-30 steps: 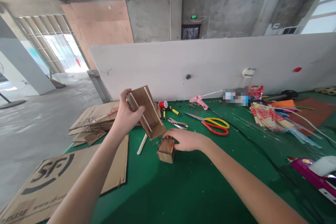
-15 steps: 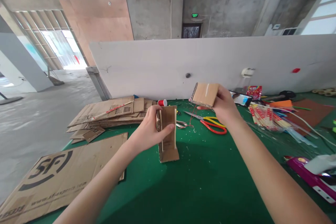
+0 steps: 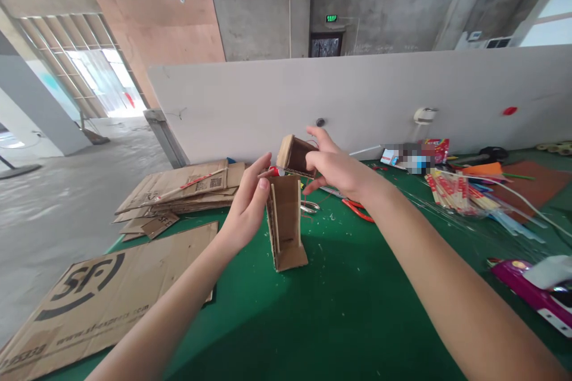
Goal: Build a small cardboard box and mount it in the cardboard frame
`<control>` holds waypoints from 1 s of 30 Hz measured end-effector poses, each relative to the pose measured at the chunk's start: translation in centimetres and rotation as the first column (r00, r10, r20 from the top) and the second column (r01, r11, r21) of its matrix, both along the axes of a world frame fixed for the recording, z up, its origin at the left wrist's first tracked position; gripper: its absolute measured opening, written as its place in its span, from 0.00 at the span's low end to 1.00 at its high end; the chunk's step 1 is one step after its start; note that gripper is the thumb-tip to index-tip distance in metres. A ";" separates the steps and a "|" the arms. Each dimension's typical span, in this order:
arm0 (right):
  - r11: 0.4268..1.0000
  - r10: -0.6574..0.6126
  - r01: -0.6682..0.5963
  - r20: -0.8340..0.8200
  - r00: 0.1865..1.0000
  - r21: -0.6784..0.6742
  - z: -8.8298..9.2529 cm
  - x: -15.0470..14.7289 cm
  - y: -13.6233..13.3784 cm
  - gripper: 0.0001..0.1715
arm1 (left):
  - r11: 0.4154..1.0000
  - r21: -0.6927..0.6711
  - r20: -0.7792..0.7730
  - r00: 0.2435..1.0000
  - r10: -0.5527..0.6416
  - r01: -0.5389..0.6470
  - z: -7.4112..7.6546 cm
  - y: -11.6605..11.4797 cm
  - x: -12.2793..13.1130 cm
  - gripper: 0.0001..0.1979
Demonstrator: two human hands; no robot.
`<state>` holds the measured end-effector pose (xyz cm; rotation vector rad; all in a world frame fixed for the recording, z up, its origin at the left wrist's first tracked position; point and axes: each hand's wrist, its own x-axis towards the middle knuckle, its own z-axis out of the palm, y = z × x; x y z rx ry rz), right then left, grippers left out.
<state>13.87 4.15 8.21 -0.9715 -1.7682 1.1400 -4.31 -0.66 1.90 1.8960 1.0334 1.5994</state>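
A tall cardboard stand (image 3: 288, 220), open at the front with a small foot at its base, is upright on the green table. My left hand (image 3: 245, 208) is at its upper left edge, fingers stretched upward and thumb apart; whether it touches the cardboard I cannot tell. Just above the stand's top, my right hand (image 3: 342, 169) grips a small cardboard box (image 3: 292, 153), tilted with its hollow side toward the right. Behind the hands, a red and white spool (image 3: 280, 171) is partly covered. Red-handled scissors (image 3: 357, 209) lie partly hidden under my right hand.
Flattened cardboard (image 3: 192, 190) is stacked at the left, with a large printed sheet (image 3: 111, 292) nearer. Wrapped sticks (image 3: 451, 190), orange paper (image 3: 482, 170) and a purple device (image 3: 527, 292) are on the right. A white partition (image 3: 250, 107) stands behind the green table (image 3: 330, 321).
My right hand has brought the box leftward over the stand and turned it, showing its hollow side. My left hand's fingers have straightened, and its thumb has left the stand's front.
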 end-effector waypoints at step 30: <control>0.911 0.244 -0.243 0.038 0.969 0.334 -2.9 1.2 -0.1 0.29 | 0.983 -0.093 0.019 0.988 -0.155 0.156 3.1 0.7 -2.2 0.26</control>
